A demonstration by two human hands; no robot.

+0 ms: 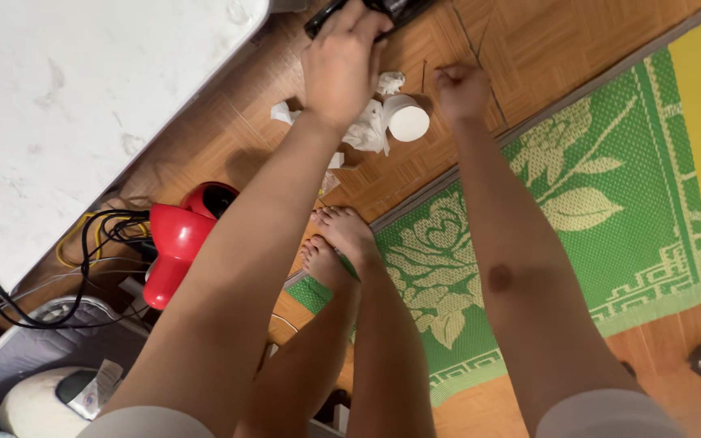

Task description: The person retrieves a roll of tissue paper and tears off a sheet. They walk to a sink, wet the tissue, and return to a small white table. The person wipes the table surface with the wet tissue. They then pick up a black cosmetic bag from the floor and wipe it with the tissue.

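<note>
The left hand (342, 57) is closing around a black object (367, 11) at the top edge of the view, just above the crumpled white tissues (367, 126) on the wooden floor (529, 49). The right hand (462, 89) is making a fist just right of the tissues, and I cannot tell whether it is holding anything. A white cup (407, 120) is lying beside the tissues, which are not yet gathered. The green mat (610, 186) is lying to their lower right.

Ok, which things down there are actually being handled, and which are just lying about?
In hand: black object gripped by left hand; right hand fisted, contents unclear; crumpled tissues and white roll nearest.
Lying about: red appliance, cables, green mat, white tabletop.
</note>
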